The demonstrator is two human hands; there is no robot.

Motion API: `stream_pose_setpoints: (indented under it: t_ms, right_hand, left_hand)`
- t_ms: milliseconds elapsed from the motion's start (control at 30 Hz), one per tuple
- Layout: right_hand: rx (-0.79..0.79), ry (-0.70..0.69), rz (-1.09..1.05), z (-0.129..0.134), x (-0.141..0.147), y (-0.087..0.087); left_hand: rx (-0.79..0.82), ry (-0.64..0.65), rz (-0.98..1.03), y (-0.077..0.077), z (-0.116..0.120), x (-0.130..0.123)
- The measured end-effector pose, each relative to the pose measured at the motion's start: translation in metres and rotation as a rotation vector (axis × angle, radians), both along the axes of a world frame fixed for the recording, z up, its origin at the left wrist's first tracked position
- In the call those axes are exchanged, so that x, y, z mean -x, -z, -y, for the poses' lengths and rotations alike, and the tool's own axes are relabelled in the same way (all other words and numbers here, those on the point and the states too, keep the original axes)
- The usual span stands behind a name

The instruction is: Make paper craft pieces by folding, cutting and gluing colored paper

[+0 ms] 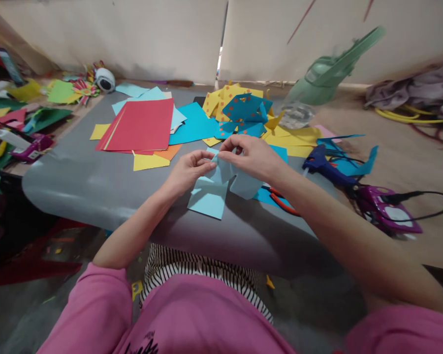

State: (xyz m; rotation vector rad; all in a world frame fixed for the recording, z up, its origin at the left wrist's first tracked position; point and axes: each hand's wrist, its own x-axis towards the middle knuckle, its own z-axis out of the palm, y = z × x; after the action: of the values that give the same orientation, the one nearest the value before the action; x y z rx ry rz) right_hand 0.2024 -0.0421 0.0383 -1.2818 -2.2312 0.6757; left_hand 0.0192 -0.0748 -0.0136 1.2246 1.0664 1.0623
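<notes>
A light blue paper piece (224,170), bent into angled faces, is pinched between my two hands above the front part of the table. My left hand (194,169) grips its upper left edge with thumb and fingertips. From the right, my right hand (249,153) pinches the same upper edge, its fingers hiding part of the paper. Just below lies a flat light blue paper square (208,204). Under my right wrist another pale blue piece (246,185) shows; I cannot tell whether it joins the held one. Red-handled scissors (282,203) lie partly behind my right forearm.
Behind my hands stand blue and yellow folded paper shapes (245,110). A stack of red paper (142,125) lies at left. On the right are a blue glue gun (328,164), a purple device (389,209) with a cable, and a green spray bottle (323,73).
</notes>
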Motion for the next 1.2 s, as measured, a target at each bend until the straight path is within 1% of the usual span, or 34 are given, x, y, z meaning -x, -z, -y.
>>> stream_pose_setpoints:
  t_ms: [167, 300, 433, 600, 733, 800, 867, 967, 1067, 1133, 1200]
  right_hand:
    - [0.084, -0.034, -0.021, -0.004, -0.001, 0.001]
    - [0.136, -0.036, -0.008, -0.004, -0.002, 0.001]
    - [0.177, -0.048, -0.02, -0.005, -0.004, 0.003]
    - [0.199, -0.075, -0.046, -0.007, -0.004, 0.008]
    - [0.23, -0.093, -0.032, -0.007, -0.002, 0.007]
    - [0.204, -0.093, 0.015, -0.008, -0.003, 0.005]
    - [0.17, -0.075, 0.089, -0.01, -0.007, 0.002]
    - [0.188, -0.066, 0.153, -0.013, -0.016, 0.0]
    - [0.242, -0.086, 0.118, -0.012, -0.022, 0.002]
    - [0.287, -0.105, 0.077, -0.011, -0.023, 0.004]
    - [0.329, -0.122, 0.04, -0.011, -0.022, 0.005]
  left_hand:
    - [0.077, -0.012, -0.032, -0.004, 0.0, -0.002]
    - [0.057, -0.005, -0.119, -0.008, 0.0, -0.002]
    - [0.059, -0.01, -0.163, -0.007, 0.001, -0.003]
    - [0.098, 0.035, -0.123, -0.004, 0.003, -0.001]
    - [0.147, 0.066, -0.1, -0.002, 0.003, 0.001]
    - [0.186, 0.052, -0.065, -0.001, 0.002, 0.002]
    - [0.216, 0.008, -0.023, 0.0, 0.0, 0.003]
    - [0.238, -0.03, 0.008, 0.001, -0.002, 0.006]
    - [0.178, -0.015, -0.07, 0.0, -0.006, 0.009]
    - [0.1, -0.006, -0.132, -0.004, -0.009, 0.008]
    - [0.053, 0.009, -0.153, -0.009, -0.013, 0.006]
